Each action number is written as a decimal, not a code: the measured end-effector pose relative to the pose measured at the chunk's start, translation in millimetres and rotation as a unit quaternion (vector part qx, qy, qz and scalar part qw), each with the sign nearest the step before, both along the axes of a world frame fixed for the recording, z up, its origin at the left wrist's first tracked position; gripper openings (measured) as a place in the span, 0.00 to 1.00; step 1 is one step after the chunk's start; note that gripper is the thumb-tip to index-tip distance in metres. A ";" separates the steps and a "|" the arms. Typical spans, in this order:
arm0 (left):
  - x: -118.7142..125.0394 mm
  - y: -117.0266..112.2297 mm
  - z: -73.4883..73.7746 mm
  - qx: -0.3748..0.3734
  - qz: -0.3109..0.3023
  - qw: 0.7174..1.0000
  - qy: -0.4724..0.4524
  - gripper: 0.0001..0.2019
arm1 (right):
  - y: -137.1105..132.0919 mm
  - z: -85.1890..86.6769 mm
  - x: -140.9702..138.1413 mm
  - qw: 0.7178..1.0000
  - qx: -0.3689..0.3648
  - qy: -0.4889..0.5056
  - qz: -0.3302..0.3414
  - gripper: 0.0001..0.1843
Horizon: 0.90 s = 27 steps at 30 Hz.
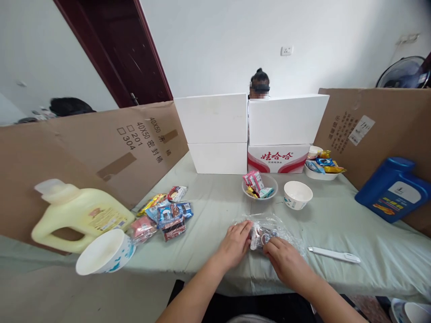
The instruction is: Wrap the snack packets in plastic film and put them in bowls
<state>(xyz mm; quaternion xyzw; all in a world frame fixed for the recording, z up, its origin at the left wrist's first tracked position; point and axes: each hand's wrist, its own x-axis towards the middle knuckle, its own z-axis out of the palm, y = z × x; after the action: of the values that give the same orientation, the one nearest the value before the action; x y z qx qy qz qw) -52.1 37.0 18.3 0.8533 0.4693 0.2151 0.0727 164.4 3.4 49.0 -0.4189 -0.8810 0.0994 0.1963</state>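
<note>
On the table's near side lies a dark-printed snack packet [263,237] with crinkled clear plastic wrap [284,226] around and behind it. My left hand [236,240] is closed at the packet's left end, its fingertips partly hidden. On the packet's right part, the curled fingers of my right hand [284,260] grip it from the near side. Whether the packet is inside the clear plastic or on top of it, I cannot tell. Right of my hands rests a white utility knife [334,255]. Beyond them stand a clear bowl [272,196] of small snack packets and a white paper bowl [298,195].
Left are a pile of wrapped snacks [171,216], a tilted paper bowl [104,253] and a yellow jug [87,215]. A blue bottle [390,190] leans at right, near a filled white dish [321,175]. White boxes [217,121] and cardboard [134,152] wall the table; a person sits behind.
</note>
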 end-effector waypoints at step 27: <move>-21.0 -46.1 55.1 -0.249 0.004 0.967 -0.057 0.15 | -29.7 13.4 43.6 0.974 -0.213 -0.054 0.060 0.13</move>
<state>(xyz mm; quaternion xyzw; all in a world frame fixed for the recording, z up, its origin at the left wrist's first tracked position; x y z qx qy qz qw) -73.1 -9.1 73.4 0.7929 0.5065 0.1402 0.3085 208.0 -26.3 62.4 -0.4019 -0.8725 0.2735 0.0483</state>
